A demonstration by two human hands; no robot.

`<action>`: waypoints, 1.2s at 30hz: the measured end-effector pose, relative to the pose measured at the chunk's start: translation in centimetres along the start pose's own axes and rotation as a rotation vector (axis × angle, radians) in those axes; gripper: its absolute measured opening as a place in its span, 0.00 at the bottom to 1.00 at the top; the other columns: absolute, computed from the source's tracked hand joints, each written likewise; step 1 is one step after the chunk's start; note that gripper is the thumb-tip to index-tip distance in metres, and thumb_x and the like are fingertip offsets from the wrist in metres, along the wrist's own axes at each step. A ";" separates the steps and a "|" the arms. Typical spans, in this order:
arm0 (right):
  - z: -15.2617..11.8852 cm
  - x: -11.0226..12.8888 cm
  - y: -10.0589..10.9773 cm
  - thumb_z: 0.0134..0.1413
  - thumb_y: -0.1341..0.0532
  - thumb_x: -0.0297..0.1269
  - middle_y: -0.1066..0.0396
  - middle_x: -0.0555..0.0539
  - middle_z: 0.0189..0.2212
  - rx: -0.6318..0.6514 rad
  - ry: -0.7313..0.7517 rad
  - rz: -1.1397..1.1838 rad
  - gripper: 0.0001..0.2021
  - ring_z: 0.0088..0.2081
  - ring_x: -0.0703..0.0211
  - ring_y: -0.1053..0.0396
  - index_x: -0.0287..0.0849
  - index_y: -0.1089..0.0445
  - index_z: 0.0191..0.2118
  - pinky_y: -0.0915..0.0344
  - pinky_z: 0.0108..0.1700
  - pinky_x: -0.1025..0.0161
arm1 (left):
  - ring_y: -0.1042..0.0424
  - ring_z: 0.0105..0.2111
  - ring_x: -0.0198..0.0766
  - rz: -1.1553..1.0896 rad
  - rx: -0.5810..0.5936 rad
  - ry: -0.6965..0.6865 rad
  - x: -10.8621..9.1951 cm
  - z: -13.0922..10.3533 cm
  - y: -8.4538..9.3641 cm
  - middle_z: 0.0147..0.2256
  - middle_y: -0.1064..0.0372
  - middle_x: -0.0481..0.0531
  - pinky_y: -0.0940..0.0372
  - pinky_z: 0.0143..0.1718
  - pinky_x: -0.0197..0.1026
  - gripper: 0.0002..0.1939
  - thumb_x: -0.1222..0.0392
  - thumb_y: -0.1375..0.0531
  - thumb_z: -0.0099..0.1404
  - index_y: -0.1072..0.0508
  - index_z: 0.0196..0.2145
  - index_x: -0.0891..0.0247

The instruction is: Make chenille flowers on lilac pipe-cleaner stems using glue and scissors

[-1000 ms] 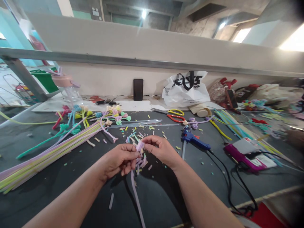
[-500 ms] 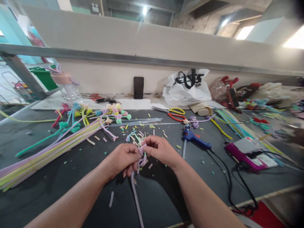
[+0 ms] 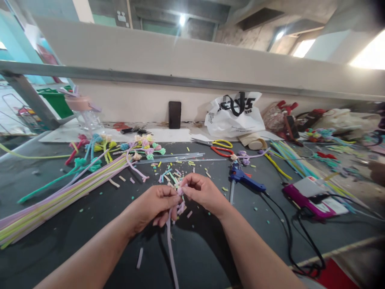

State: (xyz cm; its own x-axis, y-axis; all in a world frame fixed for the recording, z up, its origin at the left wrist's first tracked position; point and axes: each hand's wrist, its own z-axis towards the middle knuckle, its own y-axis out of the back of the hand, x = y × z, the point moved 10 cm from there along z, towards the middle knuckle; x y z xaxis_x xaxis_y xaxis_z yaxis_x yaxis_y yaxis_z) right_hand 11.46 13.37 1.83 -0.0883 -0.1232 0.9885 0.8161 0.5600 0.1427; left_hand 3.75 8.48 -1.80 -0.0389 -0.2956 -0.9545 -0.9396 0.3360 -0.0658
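Note:
Between my two hands is a lilac pipe cleaner, its long stem hanging down toward the front of the dark table. My left hand is closed in a pinch around its bunched upper end. From the other side, the thumb and fingers of my right hand pinch the same lilac tuft; the fingertips partly hide its shape. Short cut pieces of pipe cleaner in several pastel colours lie scattered just behind and beneath my hands.
Long pipe cleaners lie bundled at left, beside finished tufted stems. Scissors and a blue glue gun lie to the right, its cord running past a purple-and-white box. A phone leans at the back. Another person's hand shows far right.
Both hands keep their pinch on the lilac pipe cleaner, with only slight finger shifts. The whole view has tilted a little. At far right the other person's hand has moved.

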 end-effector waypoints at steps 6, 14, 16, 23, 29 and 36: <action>-0.4 1.1 0.8 0.46 0.36 0.38 0.35 0.52 0.25 0.034 0.095 0.131 0.09 0.25 0.68 0.39 0.39 0.33 0.33 0.41 0.29 0.68 | 0.49 0.12 0.22 -0.154 0.067 -0.048 -1.3 -0.6 -0.5 0.15 0.35 0.46 0.60 0.14 0.29 0.12 0.53 0.43 0.58 0.32 0.30 0.67; -0.4 0.6 0.5 0.45 0.35 0.40 0.34 0.52 0.26 0.116 0.075 0.204 0.15 0.25 0.69 0.40 0.40 0.32 0.39 0.42 0.27 0.70 | 0.42 0.12 0.27 -0.056 -0.079 -0.042 -1.7 -0.7 0.3 0.11 0.39 0.44 0.46 0.18 0.31 0.13 0.54 0.40 0.53 0.35 0.23 0.66; -0.4 0.6 0.5 0.44 0.35 0.40 0.35 0.52 0.25 0.116 0.058 0.182 0.15 0.24 0.69 0.40 0.39 0.32 0.38 0.42 0.27 0.70 | 0.42 0.11 0.28 0.019 -0.100 -0.021 -1.4 -0.6 0.4 0.10 0.40 0.43 0.44 0.16 0.31 0.13 0.52 0.40 0.53 0.36 0.23 0.65; -0.5 0.9 0.5 0.45 0.36 0.42 0.36 0.53 0.21 0.100 0.019 0.061 0.12 0.22 0.69 0.41 0.38 0.31 0.31 0.42 0.26 0.69 | 0.42 0.10 0.27 0.233 -0.115 -0.014 -0.9 -0.6 0.7 0.13 0.40 0.42 0.49 0.11 0.28 0.12 0.52 0.42 0.55 0.33 0.26 0.64; -0.4 1.3 0.7 0.46 0.37 0.39 0.36 0.53 0.22 0.061 0.092 -0.100 0.08 0.24 0.68 0.41 0.39 0.31 0.29 0.42 0.27 0.69 | 0.46 0.08 0.24 0.219 -0.134 -0.004 -0.7 -0.4 0.7 0.12 0.40 0.41 0.54 0.10 0.28 0.13 0.52 0.43 0.55 0.36 0.23 0.65; -0.4 1.7 1.2 0.47 0.39 0.33 0.34 0.51 0.24 -0.025 0.156 -0.236 0.04 0.28 0.66 0.38 0.39 0.31 0.28 0.40 0.32 0.68 | 0.47 0.08 0.23 0.060 -0.127 0.037 0.1 0.2 0.7 0.16 0.36 0.43 0.60 0.09 0.28 0.16 0.47 0.44 0.55 0.38 0.25 0.64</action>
State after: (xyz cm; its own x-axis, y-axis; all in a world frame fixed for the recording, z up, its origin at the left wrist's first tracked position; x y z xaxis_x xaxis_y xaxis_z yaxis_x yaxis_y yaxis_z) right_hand 12.54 13.54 3.68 -0.1899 -0.3734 0.9080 0.7976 0.4806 0.3644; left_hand 3.16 8.81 -1.99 -0.1065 -0.3117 -0.9442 -0.9707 0.2385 0.0308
